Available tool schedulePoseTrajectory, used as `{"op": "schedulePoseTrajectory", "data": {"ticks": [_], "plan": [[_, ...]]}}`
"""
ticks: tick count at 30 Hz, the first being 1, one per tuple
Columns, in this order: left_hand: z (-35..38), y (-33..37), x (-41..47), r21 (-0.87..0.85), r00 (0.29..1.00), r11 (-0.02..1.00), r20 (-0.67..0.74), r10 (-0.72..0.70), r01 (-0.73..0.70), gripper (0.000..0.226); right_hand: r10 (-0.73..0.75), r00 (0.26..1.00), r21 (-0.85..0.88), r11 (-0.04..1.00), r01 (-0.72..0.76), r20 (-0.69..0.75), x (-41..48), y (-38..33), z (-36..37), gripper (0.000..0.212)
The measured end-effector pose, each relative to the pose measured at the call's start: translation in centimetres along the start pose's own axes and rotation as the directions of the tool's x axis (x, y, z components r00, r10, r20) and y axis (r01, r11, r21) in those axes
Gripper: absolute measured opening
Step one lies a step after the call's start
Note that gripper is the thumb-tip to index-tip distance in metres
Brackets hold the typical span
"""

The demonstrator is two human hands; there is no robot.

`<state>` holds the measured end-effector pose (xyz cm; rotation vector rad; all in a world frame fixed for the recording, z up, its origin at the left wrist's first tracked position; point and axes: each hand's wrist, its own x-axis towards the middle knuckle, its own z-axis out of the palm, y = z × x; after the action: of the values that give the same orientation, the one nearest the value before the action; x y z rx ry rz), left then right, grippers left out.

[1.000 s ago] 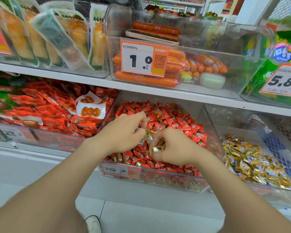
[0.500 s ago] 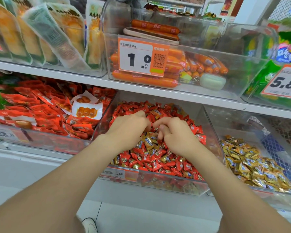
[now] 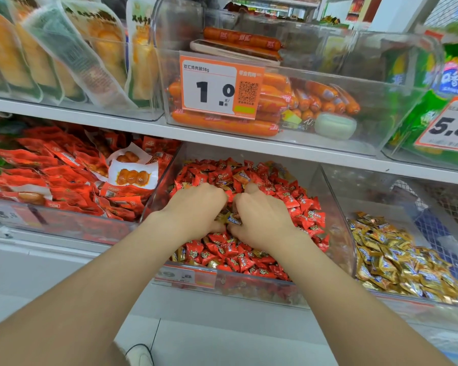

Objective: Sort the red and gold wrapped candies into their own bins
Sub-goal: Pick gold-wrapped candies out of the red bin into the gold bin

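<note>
Head camera: both hands are sunk knuckles-up into the clear bin [image 3: 336, 223] of red candies [image 3: 288, 202], side by side and almost touching. The left hand [image 3: 196, 207] has its fingers curled down into the pile; whether it holds anything I cannot tell. The right hand [image 3: 262, 220] is curled too, pinching a gold candy [image 3: 232, 219] in the gap between the hands. Right of the right hand, a neighbouring bin [image 3: 413, 303] holds the gold candies [image 3: 394, 260]. Beyond and above the hands, a shelf [image 3: 143, 128] carries sausages [image 3: 222, 125].
</note>
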<state>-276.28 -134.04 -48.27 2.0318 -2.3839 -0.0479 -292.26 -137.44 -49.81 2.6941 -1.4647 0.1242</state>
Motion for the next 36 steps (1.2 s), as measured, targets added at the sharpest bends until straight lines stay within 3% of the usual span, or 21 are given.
{"op": "schedulePoseTrajectory", "data": {"ticks": [5, 9, 13, 17, 20, 28, 30, 32, 34, 36], "plan": [[0.2, 0.1, 0.0, -0.048, 0.999, 0.998, 0.017, -0.042, 0.042, 0.031, 0.014, 1.0, 0.092, 0.996, -0.014, -0.001, 0.0, 0.3, 0.4, 0.024], [0.4, -0.3, -0.2, -0.103, 0.999, 0.994, -0.035, -0.038, 0.034, 0.019, 0.043, 0.999, 0.234, 0.972, -0.039, -0.014, -0.2, 0.5, 0.7, 0.039], [0.5, -0.7, -0.5, -0.187, 0.997, 0.981, -0.055, -0.056, 0.045, 0.018, -0.002, 1.0, 0.22, 0.975, 0.004, -0.008, -0.3, 0.1, 0.8, 0.037], [0.8, -0.4, -1.0, -0.141, 0.995, 0.987, -0.051, -0.081, 0.074, 0.012, 0.01, 1.0, 0.223, 0.975, -0.009, -0.006, -0.4, 0.4, 0.5, 0.021], [1.1, -0.2, -1.2, -0.132, 0.992, 0.988, -0.079, -0.094, 0.083, 0.006, 0.025, 0.999, 0.217, 0.976, -0.017, -0.032, -0.7, 0.8, 0.4, 0.026], [0.1, -2.1, -2.2, -0.534, 0.977, 0.839, -0.104, -0.187, 0.104, 0.018, 0.084, 0.996, 0.587, 0.805, -0.085, 0.03, -2.5, 3.3, -2.3, 0.027], [-0.1, -1.8, -2.9, -0.603, 0.957, 0.791, -0.154, -0.245, 0.106, 0.019, 0.122, 0.989, 0.712, 0.688, -0.144, 0.083, -3.1, 3.7, -2.5, 0.028], [-0.4, -1.1, -3.6, -0.656, 0.941, 0.748, -0.184, -0.284, 0.097, 0.019, 0.159, 0.972, 0.865, 0.447, -0.229, 0.175, -3.4, 3.5, -2.9, 0.023], [-0.8, 0.1, -4.2, -0.686, 0.933, 0.724, -0.211, -0.293, 0.072, 0.017, 0.198, 0.953, 0.931, 0.241, -0.273, 0.228, -3.6, 3.4, -3.4, 0.017], [-1.2, 1.4, -4.6, -0.724, 0.924, 0.688, -0.231, -0.306, 0.047, 0.016, 0.256, 0.93, 0.946, 0.119, -0.301, 0.264, -4.1, 3.8, -3.9, 0.016]]}}
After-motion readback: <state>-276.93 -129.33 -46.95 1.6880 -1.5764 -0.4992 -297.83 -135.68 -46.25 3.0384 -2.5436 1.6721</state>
